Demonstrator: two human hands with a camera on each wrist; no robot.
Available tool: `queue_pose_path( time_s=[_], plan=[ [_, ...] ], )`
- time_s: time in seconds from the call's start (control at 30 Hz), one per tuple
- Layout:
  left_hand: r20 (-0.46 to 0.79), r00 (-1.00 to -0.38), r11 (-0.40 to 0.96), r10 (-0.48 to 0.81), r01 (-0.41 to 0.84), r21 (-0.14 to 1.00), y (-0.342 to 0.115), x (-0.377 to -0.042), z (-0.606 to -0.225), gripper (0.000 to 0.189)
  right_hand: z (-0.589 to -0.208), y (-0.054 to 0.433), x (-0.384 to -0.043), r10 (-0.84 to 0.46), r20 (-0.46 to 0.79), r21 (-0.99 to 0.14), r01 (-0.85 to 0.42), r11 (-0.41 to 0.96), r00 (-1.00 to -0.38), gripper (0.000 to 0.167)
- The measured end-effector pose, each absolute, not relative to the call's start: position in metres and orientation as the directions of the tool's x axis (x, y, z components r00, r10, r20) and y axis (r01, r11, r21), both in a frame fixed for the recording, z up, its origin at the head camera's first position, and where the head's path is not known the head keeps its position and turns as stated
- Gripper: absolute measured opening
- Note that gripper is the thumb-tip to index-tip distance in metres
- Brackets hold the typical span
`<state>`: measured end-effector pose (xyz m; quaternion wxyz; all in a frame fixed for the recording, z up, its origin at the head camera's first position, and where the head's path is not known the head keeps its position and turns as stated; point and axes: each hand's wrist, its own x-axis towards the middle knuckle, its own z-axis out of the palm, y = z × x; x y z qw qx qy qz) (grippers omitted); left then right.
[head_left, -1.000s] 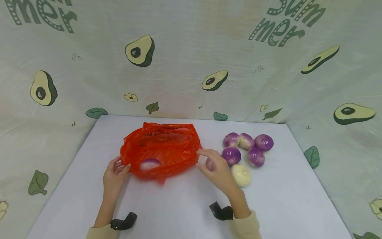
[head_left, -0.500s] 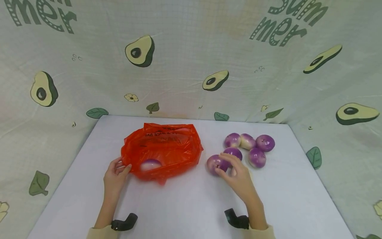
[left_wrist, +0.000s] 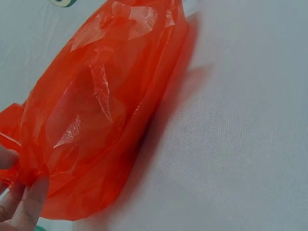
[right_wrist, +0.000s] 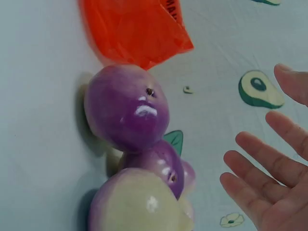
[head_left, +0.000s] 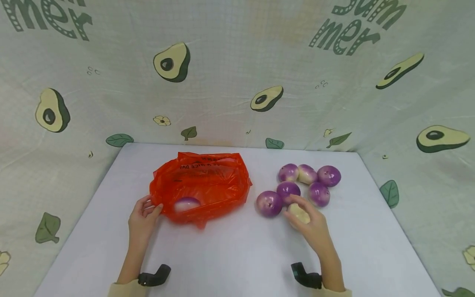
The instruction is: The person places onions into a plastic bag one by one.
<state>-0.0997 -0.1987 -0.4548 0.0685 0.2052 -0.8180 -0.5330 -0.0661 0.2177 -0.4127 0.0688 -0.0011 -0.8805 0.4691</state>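
A red plastic bag (head_left: 208, 185) stands with its mouth spread on the white table. At its left rim my left hand (head_left: 144, 216) pinches the plastic; in the left wrist view the fingertips (left_wrist: 36, 195) press into the film. One purple-and-white turnip (head_left: 187, 203) shows inside the bag. My right hand (head_left: 311, 225) hovers over a pale, cream-coloured turnip (head_left: 298, 213), fingers spread around it. In the right wrist view its fingers stand apart and hold nothing. Left of that hand sits a purple turnip (head_left: 269, 203), close to another purple turnip (head_left: 288, 192).
Behind the right hand lie several more turnips (head_left: 328, 176) in a loose cluster. The white tabletop (head_left: 222, 264) reaches forward to the person. A cloth printed with avocados (head_left: 222, 74) hangs behind and beside the table.
My right hand has moved right, from the bag's right rim to over the pale turnip, uncovering the purple turnip on the left. My left hand stays at the rim.
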Motion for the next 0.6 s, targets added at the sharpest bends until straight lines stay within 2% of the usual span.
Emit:
queue_pose_path(
  time_s=[0.13,0.6],
  plan=[
    [-0.097,-0.908,0.341,-0.408,-0.25,0.906,-0.198,-0.101,-0.456,0.05,-0.419,0.228,-0.066,0.095,0.041,-0.836,0.018,0.549,-0.995,0.051],
    [-0.107,-0.913,0.327,-0.395,-0.248,0.912,-0.198,-0.102,-0.454,0.048,-0.453,0.255,-0.068,0.211,0.027,-0.831,0.095,0.548,-0.977,0.053]
  ],
)
